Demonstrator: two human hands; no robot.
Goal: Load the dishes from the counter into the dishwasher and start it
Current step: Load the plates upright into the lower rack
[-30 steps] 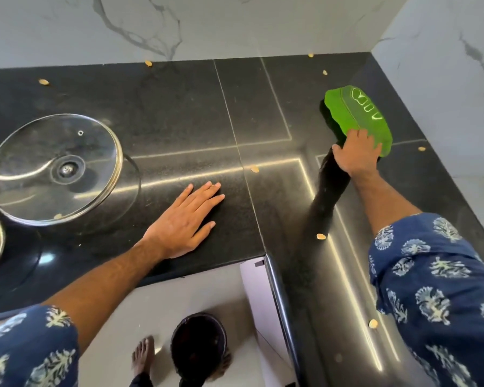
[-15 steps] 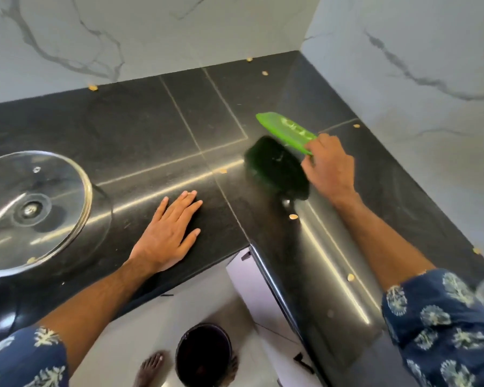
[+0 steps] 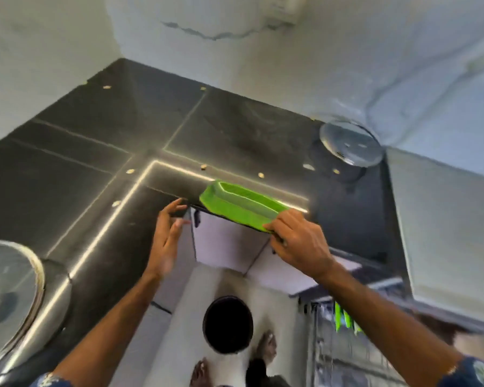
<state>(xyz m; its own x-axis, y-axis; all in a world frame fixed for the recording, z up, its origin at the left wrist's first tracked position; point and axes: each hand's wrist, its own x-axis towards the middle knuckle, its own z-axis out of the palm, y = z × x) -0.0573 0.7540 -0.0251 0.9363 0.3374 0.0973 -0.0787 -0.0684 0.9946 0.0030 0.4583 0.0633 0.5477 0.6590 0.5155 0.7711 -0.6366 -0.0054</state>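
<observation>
- Bright, even daylight; its source is out of view.
- Glare streaks line the black counter seams.
- Motion blur softens everything, perhaps worst at the left hand.
- Wide-angle bending warps the edges.

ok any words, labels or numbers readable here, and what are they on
None can be read.
green plate, held at one end by the right hand: no marking shows on it now.
wall fitting at the top: too blurred to show any text.
glass lids: no print visible.
</observation>
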